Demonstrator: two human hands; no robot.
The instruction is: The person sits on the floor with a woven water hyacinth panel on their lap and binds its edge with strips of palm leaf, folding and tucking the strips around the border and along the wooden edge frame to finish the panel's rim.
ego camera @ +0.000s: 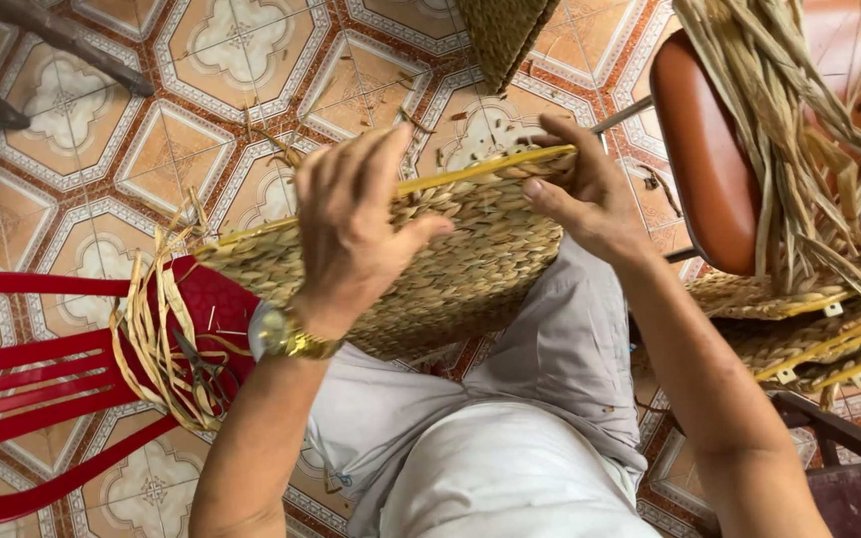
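Note:
A flat woven straw panel (pixel 470 269) rests on my lap, its top edge stiffened by a thin yellow rim (pixel 470 171). My left hand (pixel 351 224), with a gold watch on the wrist, lies over the panel's upper edge, fingers curled around it. My right hand (pixel 582 189) pinches the braided rim at the panel's right end. Loose straw strands (pixel 156 339) trail off the panel's left corner.
A red plastic chair (pixel 42 389) stands at my left with scissors (pixel 201 371) on its seat. At the right, a brown padded chair (pixel 710 159) carries a bundle of dry straw (pixel 789 120) above a stack of woven panels (pixel 809 329). Patterned floor tiles (pixel 112 159) lie ahead.

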